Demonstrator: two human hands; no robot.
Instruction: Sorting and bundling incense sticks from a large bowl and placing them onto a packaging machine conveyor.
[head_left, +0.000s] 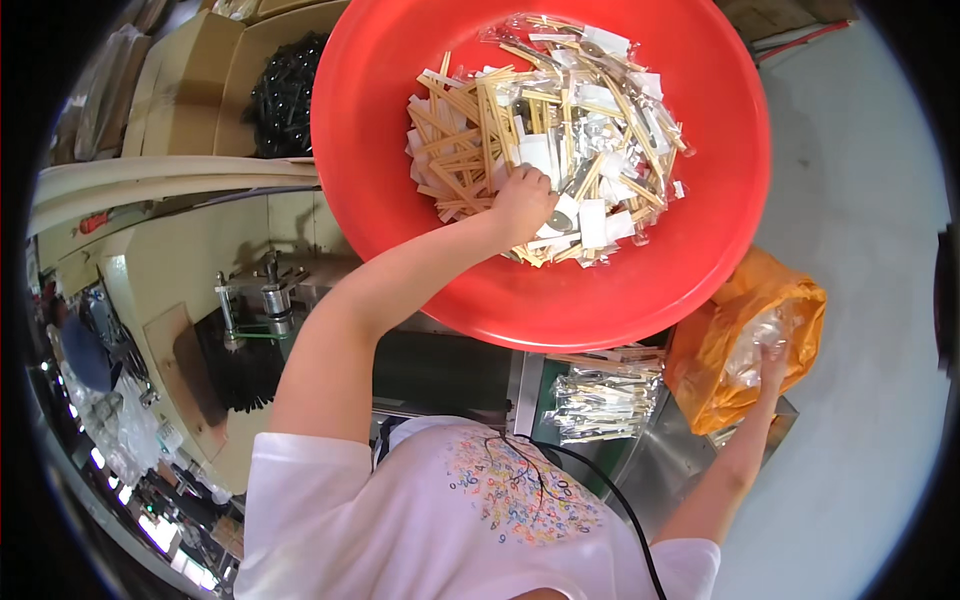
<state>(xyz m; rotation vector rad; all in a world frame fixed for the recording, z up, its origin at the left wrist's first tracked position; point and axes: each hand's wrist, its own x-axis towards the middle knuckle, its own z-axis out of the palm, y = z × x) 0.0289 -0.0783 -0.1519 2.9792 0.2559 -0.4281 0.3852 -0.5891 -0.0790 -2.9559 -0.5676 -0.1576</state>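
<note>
a red basin [650,300] heaped with wrapped packets [500,130]

the wide, round basin is formed of smooth, glossy plastic; its near rim is crossed by the bare left forearm [410,270]. inside, the packets are piled loosely, with pale, straight wooden sticks [487,120] and flat white papers [537,152] seen among crinkled clear film. at upper left, a tan cardboard box [185,85] is filled with shiny black pieces [288,95]. a soft, creased orange bag [700,340] is set beside the basin, clear plastic [745,362] showing in its mouth. below the rim, more packets are laid in a bundle [605,405]. the left hand [527,203] is rested on the heap, fingers curled; whether its grip pinches anything cannot be told. the right hand [774,352] is sunk in the bag's mouth, its grip obscured by film.
</note>
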